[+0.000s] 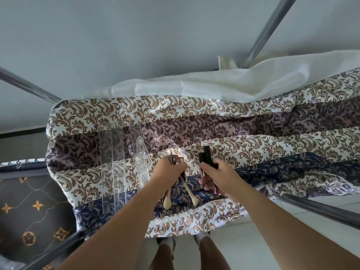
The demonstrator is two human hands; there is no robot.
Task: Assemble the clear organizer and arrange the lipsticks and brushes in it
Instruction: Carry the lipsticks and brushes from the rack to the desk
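Gathered mid-frame over the patterned cloth (pixel 214 121): left grip (pixel 171 168) clutching brushes (pixel 190 191), right grip (pixel 216 170) clutching lipsticks (pixel 206 155), organizer panels (pixel 113 152) unassembled at left.

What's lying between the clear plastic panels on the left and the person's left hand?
In the head view, only patterned cloth lies between the clear panels and the left hand, a narrow bare stretch.

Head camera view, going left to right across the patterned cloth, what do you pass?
Clear flat panels → clear moulded organizer piece → left hand holding the brushes → right hand closed on the black lipstick tubes.
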